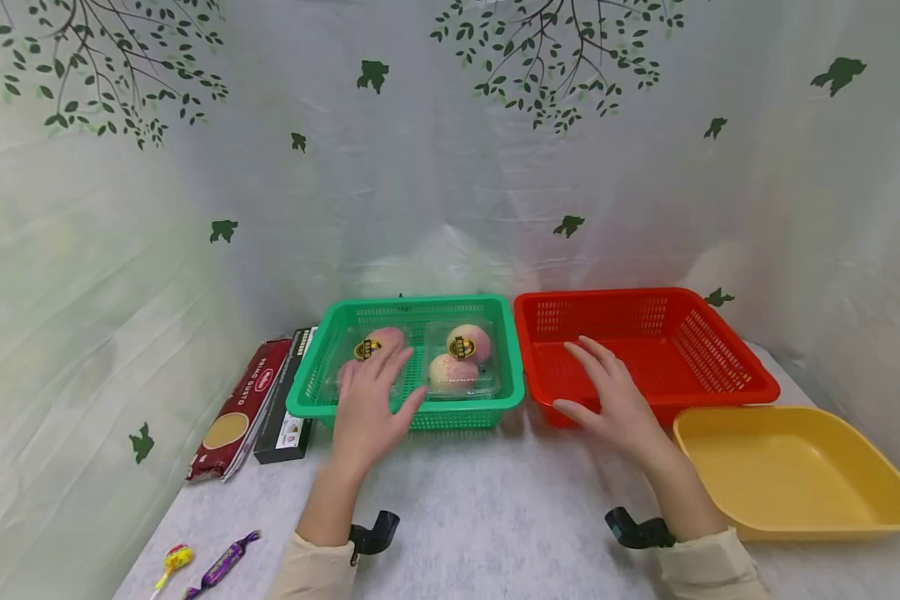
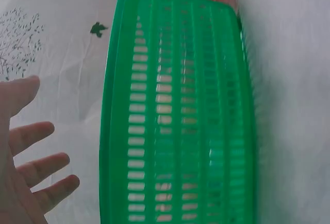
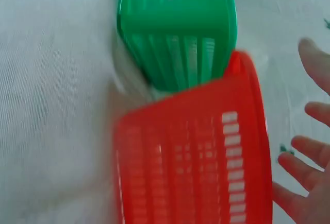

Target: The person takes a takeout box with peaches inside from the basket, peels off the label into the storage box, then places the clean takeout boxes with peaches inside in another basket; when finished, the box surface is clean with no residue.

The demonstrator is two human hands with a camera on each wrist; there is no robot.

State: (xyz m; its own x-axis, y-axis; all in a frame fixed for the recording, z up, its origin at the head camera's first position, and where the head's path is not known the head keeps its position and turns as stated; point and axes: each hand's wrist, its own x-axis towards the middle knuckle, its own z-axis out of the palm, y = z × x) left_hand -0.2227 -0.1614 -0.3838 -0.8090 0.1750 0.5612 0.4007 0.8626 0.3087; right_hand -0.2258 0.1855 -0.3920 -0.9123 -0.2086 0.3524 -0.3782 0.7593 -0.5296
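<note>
Left hand (image 1: 367,408), fingers spread, hovers over the green basket's (image 1: 322,392) near rim; peach packs (image 1: 457,358) lie just beyond. Right hand (image 1: 615,404) open over the red basket (image 1: 727,379).

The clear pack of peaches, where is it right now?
In the head view the clear pack of peaches lies inside the green basket, left of the red basket, with the left hand hovering over the basket's front left part.
</note>
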